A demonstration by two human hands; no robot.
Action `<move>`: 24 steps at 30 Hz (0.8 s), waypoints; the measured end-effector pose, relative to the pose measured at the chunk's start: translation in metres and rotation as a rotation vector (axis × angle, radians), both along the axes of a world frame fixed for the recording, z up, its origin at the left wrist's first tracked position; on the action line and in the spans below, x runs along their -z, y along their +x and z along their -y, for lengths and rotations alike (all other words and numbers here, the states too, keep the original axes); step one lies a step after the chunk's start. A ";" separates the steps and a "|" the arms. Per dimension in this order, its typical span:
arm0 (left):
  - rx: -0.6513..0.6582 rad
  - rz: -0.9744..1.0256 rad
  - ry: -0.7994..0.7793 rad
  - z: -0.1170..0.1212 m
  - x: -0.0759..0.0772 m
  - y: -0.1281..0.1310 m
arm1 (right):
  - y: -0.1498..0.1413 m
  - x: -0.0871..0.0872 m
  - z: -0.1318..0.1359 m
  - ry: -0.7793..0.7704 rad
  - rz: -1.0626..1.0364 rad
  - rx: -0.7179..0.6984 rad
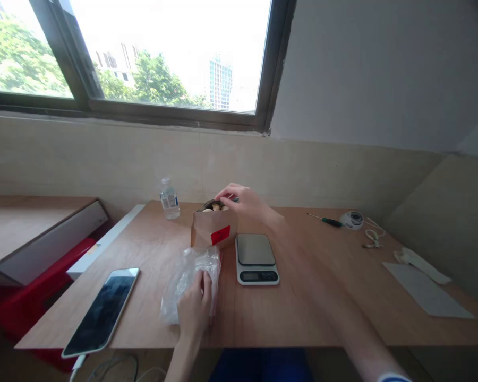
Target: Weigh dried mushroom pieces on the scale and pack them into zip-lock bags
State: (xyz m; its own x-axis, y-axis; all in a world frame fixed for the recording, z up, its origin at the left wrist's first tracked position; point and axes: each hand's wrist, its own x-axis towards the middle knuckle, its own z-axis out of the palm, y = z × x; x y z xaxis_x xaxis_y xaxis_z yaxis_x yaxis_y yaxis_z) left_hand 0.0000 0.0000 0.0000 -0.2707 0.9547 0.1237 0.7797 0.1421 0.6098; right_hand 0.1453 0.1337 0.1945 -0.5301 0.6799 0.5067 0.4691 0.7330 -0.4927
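Note:
A low brown paper bag (201,228) with a red label stands near the middle of the table, filled with brown and tan pieces that look like dried mushrooms (214,205). Over its open top is my right hand (242,201), thumb and fingers drawn together at the pieces; what lies between the fingertips is hidden. In front of the bag, clear plastic bags (191,265) lie in a loose stack. My left hand (197,302) rests on them, its fingers curled closed on the film. A white kitchen scale (257,259) with a metal plate sits beside the paper bag.
A smartphone (103,307) with a cable lies at the left edge. Behind is a small clear bottle (169,199). To the right are a screwdriver (329,220), a white dome camera (351,219), a tied cord (373,237) and a white sheet (426,292).

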 end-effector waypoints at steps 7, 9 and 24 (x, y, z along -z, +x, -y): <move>0.127 -0.190 -0.118 -0.017 0.035 -0.007 | -0.029 -0.010 -0.022 0.004 0.495 0.112; 0.132 -0.186 -0.106 -0.016 0.037 -0.006 | -0.034 -0.008 -0.019 -0.038 0.596 0.253; 0.121 -0.188 -0.087 -0.015 0.033 -0.006 | -0.060 0.000 -0.029 -0.180 0.599 0.392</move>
State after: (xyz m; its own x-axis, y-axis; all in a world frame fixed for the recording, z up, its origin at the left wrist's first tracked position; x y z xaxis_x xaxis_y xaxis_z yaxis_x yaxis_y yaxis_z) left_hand -0.0062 0.0153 -0.0332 -0.1337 0.9880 0.0772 0.8930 0.0863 0.4417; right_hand 0.0850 0.1623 0.1946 -0.3818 0.9216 0.0698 0.9065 0.3881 -0.1665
